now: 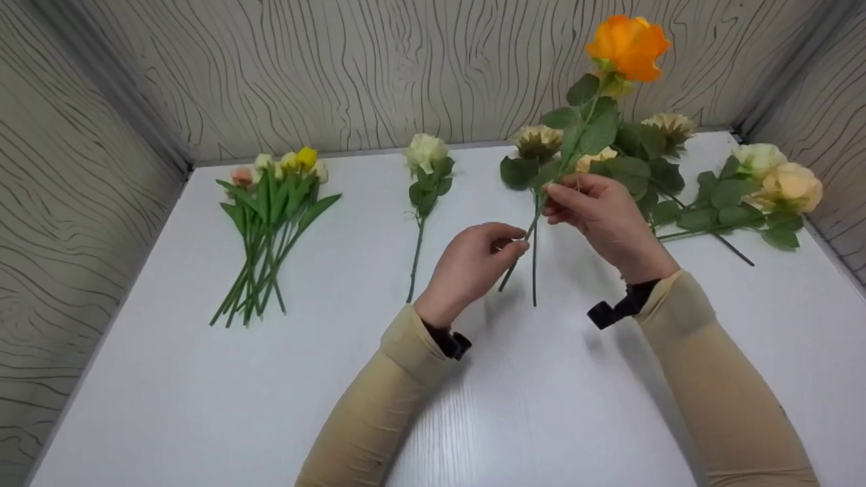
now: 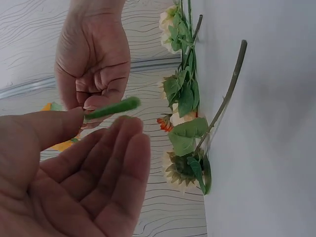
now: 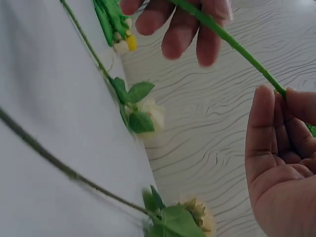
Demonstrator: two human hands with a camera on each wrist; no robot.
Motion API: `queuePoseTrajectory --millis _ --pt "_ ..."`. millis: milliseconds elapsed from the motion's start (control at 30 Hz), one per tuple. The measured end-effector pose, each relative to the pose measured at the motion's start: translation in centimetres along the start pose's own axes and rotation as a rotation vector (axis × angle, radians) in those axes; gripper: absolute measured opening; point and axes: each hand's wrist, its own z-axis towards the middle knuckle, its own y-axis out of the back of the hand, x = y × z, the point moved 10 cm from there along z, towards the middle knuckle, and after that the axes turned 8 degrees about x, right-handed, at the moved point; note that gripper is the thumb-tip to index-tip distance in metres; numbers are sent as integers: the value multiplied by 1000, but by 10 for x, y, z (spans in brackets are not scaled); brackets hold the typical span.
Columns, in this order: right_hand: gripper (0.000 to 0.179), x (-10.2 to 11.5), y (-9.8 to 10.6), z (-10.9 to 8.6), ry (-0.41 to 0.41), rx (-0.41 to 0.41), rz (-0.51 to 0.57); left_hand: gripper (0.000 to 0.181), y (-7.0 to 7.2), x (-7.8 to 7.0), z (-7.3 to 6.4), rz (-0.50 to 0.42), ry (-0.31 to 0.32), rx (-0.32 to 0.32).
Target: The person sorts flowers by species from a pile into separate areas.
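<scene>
An orange rose [image 1: 629, 49] with green leaves is held up over the back of the white table. My right hand [image 1: 605, 220] pinches its stem between thumb and fingertips, below the leaves. Lower down, my left hand [image 1: 473, 267] is around the stem; in the left wrist view its thumb and loosely extended fingers stand apart. The cut end of the green stem [image 2: 117, 107] shows there beyond the thumb. In the right wrist view the stem [image 3: 247, 57] runs from the right fingertips across the left fingers. Behind the hands lies a cream flower [image 1: 538, 142] with a dark stem.
On the table's left lies a bunch of tulips [image 1: 274, 193], pink, white and yellow. A single pale rose [image 1: 426, 154] lies between it and my hands. To the right, a peach rose [image 1: 791, 188] and other cream flowers overlap. A patterned wall [image 1: 379, 74] borders the table's back edge.
</scene>
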Motion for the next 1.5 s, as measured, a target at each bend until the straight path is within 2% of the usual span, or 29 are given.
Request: queuePoseTrajectory --millis 167,333,500,633,900,1067,1167,1267,1367,1500 --pt "30 -3 -10 0 43 -16 51 11 -4 7 2 -139 30 27" --pt "32 -6 -6 3 64 -63 153 5 -4 11 2 -161 62 27" --pt "17 -8 -4 5 66 -86 239 6 -7 11 3 -182 44 68" --pt "18 -8 -8 6 52 -70 209 7 -8 11 3 -214 35 75" --pt "38 -13 -24 4 -13 -36 112 7 2 10 4 -252 -1 -1" --pt "34 -17 -34 4 -23 -20 29 6 8 14 1 -245 8 -9" --pt "36 -20 -36 6 -27 -8 -15 8 21 20 -3 -215 25 -16" --pt "39 -22 -35 7 -40 5 -21 11 43 33 -8 -170 51 -38" --pt "37 -23 -33 6 -46 9 0 13 71 54 -16 -150 104 -75" --pt "36 -22 -29 6 -40 4 13 15 106 91 -28 -157 216 -137"
